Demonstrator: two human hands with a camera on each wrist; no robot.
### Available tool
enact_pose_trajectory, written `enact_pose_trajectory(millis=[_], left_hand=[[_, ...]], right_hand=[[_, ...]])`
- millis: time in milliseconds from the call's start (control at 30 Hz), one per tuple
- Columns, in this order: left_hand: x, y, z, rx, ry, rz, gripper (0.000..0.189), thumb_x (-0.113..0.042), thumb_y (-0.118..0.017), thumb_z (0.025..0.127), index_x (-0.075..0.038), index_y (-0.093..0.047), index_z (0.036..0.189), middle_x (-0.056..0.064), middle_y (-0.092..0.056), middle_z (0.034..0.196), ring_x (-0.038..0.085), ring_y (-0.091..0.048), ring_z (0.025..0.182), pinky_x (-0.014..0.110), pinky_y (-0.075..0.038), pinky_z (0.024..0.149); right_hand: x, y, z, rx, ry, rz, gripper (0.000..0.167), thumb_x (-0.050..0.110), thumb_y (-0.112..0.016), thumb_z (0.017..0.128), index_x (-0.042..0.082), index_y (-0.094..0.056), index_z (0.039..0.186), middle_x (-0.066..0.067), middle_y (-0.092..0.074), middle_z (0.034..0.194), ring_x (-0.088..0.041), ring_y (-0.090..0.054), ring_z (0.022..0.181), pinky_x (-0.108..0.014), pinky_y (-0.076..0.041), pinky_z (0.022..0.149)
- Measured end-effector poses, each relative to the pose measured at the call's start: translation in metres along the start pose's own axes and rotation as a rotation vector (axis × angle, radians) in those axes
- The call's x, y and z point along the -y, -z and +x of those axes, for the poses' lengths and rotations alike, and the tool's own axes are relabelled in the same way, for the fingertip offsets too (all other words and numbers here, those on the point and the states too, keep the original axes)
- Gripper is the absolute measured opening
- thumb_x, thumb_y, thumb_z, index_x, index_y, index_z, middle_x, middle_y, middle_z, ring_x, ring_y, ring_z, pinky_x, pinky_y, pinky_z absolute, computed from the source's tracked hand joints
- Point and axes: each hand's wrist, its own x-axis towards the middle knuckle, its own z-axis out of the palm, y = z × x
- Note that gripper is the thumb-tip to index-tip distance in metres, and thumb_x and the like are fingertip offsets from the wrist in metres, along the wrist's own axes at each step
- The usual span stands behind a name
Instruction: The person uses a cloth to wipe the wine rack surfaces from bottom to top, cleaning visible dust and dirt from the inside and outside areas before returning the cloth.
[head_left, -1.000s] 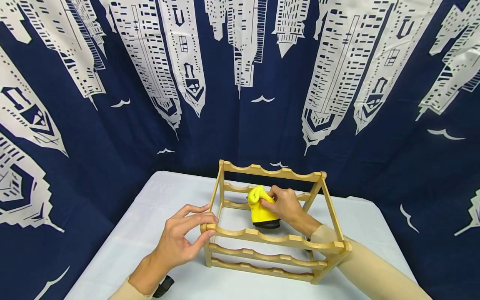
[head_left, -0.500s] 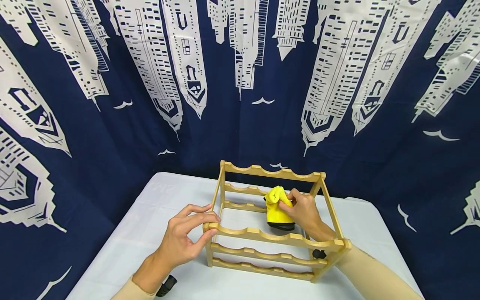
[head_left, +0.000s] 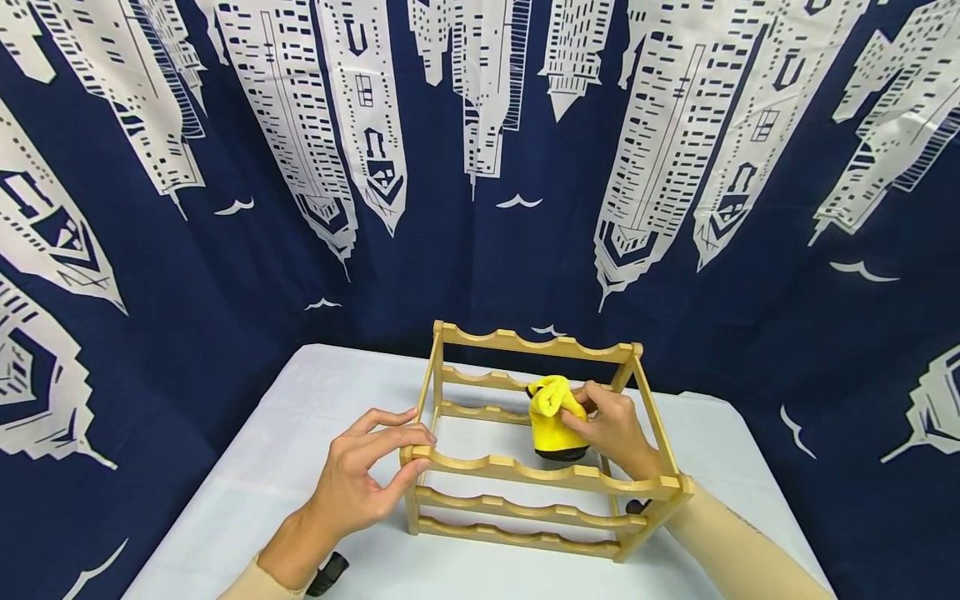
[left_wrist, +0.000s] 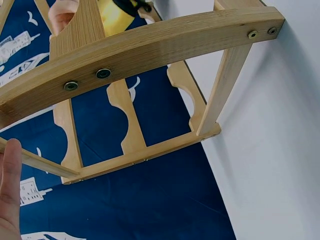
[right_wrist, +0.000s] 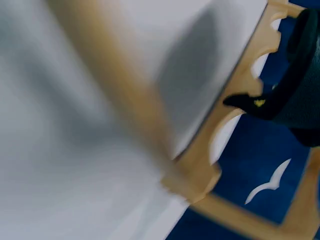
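One scalloped wooden rack, left fingers spread on its corner, right fingers pinching soft yellow fabric

A light-wood wine rack with scalloped rails stands upright on the bench. Between its front and back rails, nearer the right end, a black-edged yellow fabric piece is pinched, its top curled over.

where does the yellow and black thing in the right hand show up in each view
Head: lower half, right of centre, the yellow and black thing in the right hand.
Left wrist: top edge, left of centre, its yellow part.
Right wrist: uncertain; the dark piece at the right edge may be it.
Shared landmark: the wooden rack.
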Motion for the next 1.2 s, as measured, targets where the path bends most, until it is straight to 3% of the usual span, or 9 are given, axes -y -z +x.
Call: enact_pose_trajectory(millis=[100, 233, 500, 733, 933, 1200], left_hand=[[0.000, 0.002, 0.000, 0.007, 0.002, 0.005, 0.014, -0.028, -0.083, 0.110, -0.016, -0.087, 0.117, -0.003, -0.089, 0.107, 0.034, -0.083, 0.116, 0.027, -0.060, 0.124], [0.001, 0.004, 0.000, 0.018, 0.009, 0.014, 0.015, -0.029, -0.083, 0.111, -0.018, -0.087, 0.118, -0.004, -0.089, 0.108, 0.034, -0.083, 0.115, 0.027, -0.060, 0.123], [0.001, 0.004, 0.000, 0.039, 0.023, 0.001, 0.012, -0.027, -0.084, 0.110, -0.018, -0.087, 0.118, -0.004, -0.089, 0.108, 0.031, -0.081, 0.112, 0.029, -0.061, 0.123], [0.003, 0.006, 0.002, 0.045, 0.018, 0.000, 0.011, -0.024, -0.085, 0.109, -0.017, -0.086, 0.117, -0.002, -0.089, 0.108, 0.032, -0.081, 0.110, 0.033, -0.063, 0.120], [0.001, 0.007, 0.003, 0.065, 0.040, 0.007, 0.013, -0.020, -0.088, 0.106, -0.019, -0.087, 0.119, -0.003, -0.089, 0.109, 0.031, -0.082, 0.114, 0.029, -0.061, 0.123], [-0.001, 0.007, 0.003, 0.062, 0.058, 0.001, 0.016, -0.017, -0.090, 0.103, -0.019, -0.087, 0.118, -0.005, -0.089, 0.109, 0.031, -0.081, 0.114, 0.029, -0.061, 0.123]], right_hand=[[0.004, -0.012, 0.019, 0.050, 0.040, 0.082, 0.030, -0.007, -0.094, 0.077, 0.004, -0.070, 0.091, -0.009, -0.084, 0.088, -0.024, -0.081, 0.072, -0.015, -0.067, 0.072], [0.010, -0.024, 0.046, 0.066, 0.073, 0.157, 0.035, -0.014, -0.096, 0.074, 0.003, -0.071, 0.093, -0.013, -0.087, 0.094, -0.029, -0.084, 0.077, -0.015, -0.068, 0.077], [0.013, -0.045, 0.082, 0.052, 0.108, 0.124, 0.039, -0.013, -0.101, 0.076, 0.002, -0.071, 0.098, -0.012, -0.086, 0.095, -0.027, -0.083, 0.079, -0.016, -0.069, 0.079], [0.017, -0.056, 0.084, -0.025, 0.072, 0.014, 0.039, -0.006, -0.104, 0.077, 0.000, -0.068, 0.093, -0.013, -0.082, 0.082, -0.020, -0.076, 0.064, -0.019, -0.064, 0.062], [0.019, -0.047, 0.080, -0.082, 0.010, -0.011, 0.035, -0.005, -0.101, 0.079, 0.000, -0.069, 0.091, -0.012, -0.080, 0.075, -0.020, -0.073, 0.059, -0.014, -0.059, 0.059], [0.011, -0.027, 0.056, -0.172, -0.107, -0.054, 0.036, -0.005, -0.100, 0.079, -0.001, -0.067, 0.090, -0.018, -0.082, 0.080, -0.032, -0.080, 0.063, -0.003, -0.057, 0.073]])
